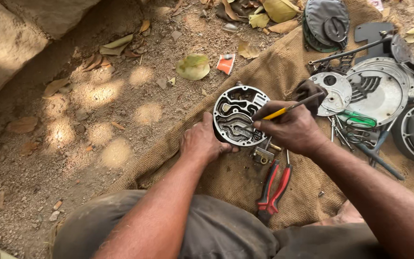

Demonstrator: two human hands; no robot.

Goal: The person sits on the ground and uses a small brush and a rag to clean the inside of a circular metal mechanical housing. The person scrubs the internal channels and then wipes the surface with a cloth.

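Down on a burlap sack [245, 72] spread over dusty ground — round metal housing [238, 115] sitting near the sack's left edge, ribbed cavities facing up. Left hand [202, 141] clamped on the housing's lower left rim, fingers wrapped against its side, steadying. Right hand [288, 128] closed around a yellow-handled tool [288, 109], pen-style, working end down on the housing's right side, dark shaft angling up and to the right. Just below the housing, a small brass-coloured fitting [263, 154] on the sack. Beside that, red-handled pliers [275, 188] lying near the knees. Over to the right — a cluster of silver discs and covers [377, 91], a green-handled tool [358, 119], loose screws and rods scattered among them. Dry leaves [192, 66] and a small orange scrap [225, 63] on the dirt beyond. Large pale rock [10, 38] at upper left.
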